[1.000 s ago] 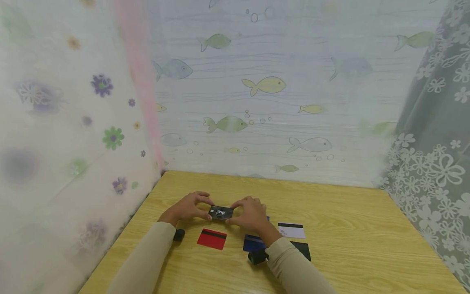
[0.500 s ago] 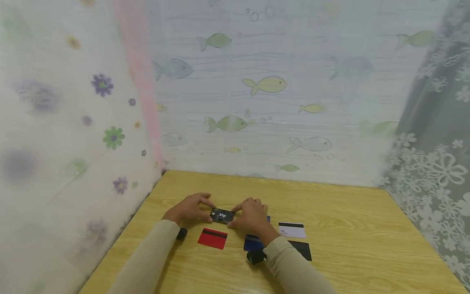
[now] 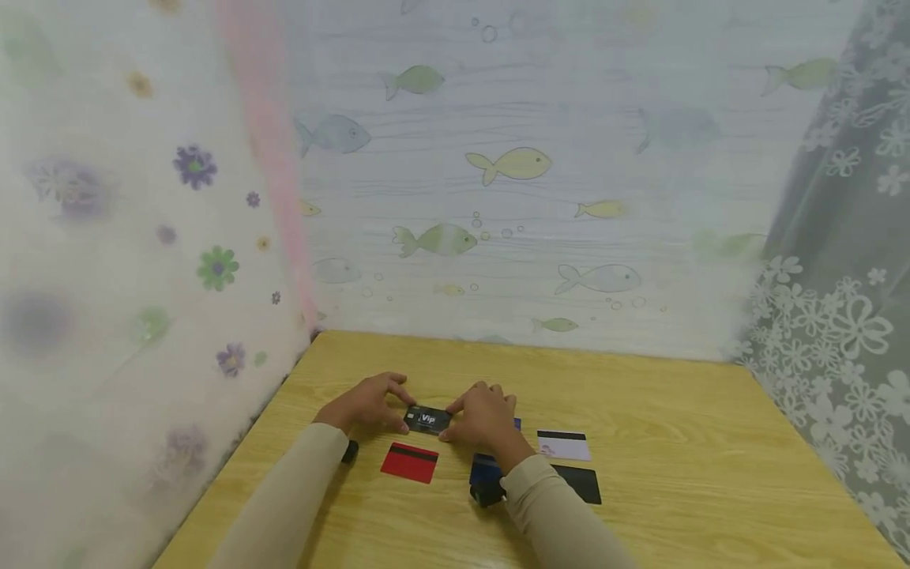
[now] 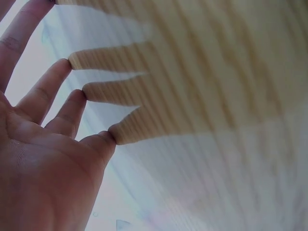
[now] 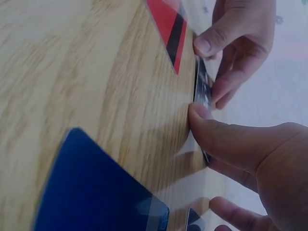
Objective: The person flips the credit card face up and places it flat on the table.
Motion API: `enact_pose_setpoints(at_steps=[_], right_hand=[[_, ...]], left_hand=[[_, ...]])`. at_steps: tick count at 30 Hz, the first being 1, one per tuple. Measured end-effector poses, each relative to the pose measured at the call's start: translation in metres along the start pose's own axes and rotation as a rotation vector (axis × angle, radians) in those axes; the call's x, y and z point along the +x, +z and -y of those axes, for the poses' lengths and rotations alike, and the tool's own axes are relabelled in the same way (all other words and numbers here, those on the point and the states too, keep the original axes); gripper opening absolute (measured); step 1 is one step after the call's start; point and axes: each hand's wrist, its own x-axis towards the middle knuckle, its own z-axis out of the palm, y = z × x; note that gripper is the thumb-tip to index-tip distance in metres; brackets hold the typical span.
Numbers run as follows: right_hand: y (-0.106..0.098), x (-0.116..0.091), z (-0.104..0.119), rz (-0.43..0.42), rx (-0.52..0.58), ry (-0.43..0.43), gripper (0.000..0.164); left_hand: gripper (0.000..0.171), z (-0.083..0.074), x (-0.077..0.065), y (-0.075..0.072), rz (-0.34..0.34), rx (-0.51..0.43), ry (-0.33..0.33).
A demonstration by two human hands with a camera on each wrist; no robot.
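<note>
A black card with "Vip" lettering (image 3: 426, 420) lies on the wooden table between both hands, long side across. My left hand (image 3: 364, 403) holds its left end, thumb at the near corner and index finger at the far one. The right hand (image 3: 486, 420) grips the right end the same way. In the right wrist view the card (image 5: 202, 84) appears nearly edge-on, thumbs at its near edge. Seen from the left wrist, the other fingers of the left hand (image 4: 48, 159) spread with tips touching the table; the card is out of that view.
Nearer me lies a red card with a dark stripe (image 3: 409, 463). A blue card (image 3: 486, 468) and another blue one (image 3: 517, 425) are partly hidden by the right arm and hand. Further right are a white striped card (image 3: 564, 445) and a black card (image 3: 581, 484).
The Vip card and both hands have shifted slightly toward me across the table. Both hands keep hold of its ends; the other cards stay in place.
</note>
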Motion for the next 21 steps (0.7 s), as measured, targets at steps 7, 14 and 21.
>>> enact_pose_setpoints(at_steps=[7, 14, 21], right_hand=[[-0.0004, -0.0026, -0.0004, 0.017, -0.058, -0.003, 0.048], [-0.0009, -0.0036, -0.0012, 0.019, -0.063, 0.0, 0.047], [-0.0043, -0.0043, 0.0005, 0.03, -0.059, -0.007, 0.046]], left_hand=[[0.041, -0.0011, -0.0023, 0.0025, 0.022, -0.004, -0.016], [0.039, -0.0018, -0.0037, 0.0039, 0.025, -0.019, -0.038], [0.039, -0.0038, -0.0053, 0.0024, 0.025, -0.022, -0.039]])
